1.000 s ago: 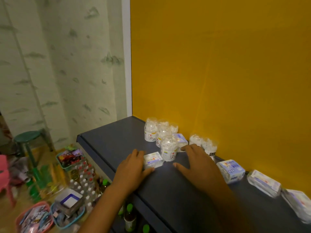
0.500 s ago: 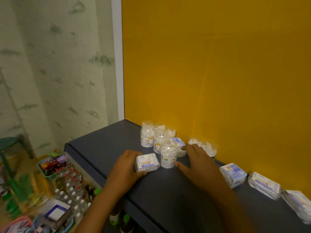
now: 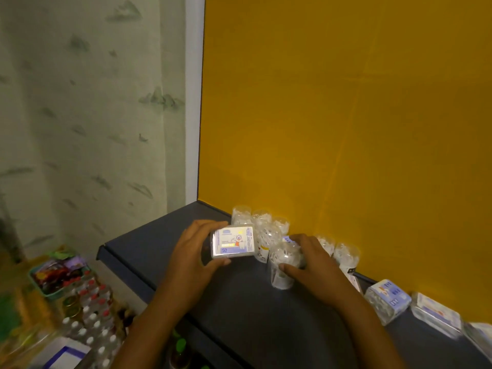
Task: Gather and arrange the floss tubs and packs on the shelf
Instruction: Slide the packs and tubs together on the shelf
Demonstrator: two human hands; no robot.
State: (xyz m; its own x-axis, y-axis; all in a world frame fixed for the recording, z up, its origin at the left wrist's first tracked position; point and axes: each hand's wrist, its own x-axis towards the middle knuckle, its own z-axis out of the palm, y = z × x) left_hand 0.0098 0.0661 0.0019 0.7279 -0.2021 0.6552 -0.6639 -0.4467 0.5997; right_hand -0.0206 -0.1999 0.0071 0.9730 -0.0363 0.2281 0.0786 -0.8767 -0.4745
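Your left hand has its grip clamped on a flat clear plastic floss pack with a blue-and-white label, held at centre frame above the dark grey shelf. Your right hand curls its grip round a clear round floss tub at the front of the tub cluster by the yellow back panel. Judged partly done: tubs are gathered, but three similar packs at lower right lie well apart, not yet gathered.

The floss pack label reads "50"; its other print seems too blurred.
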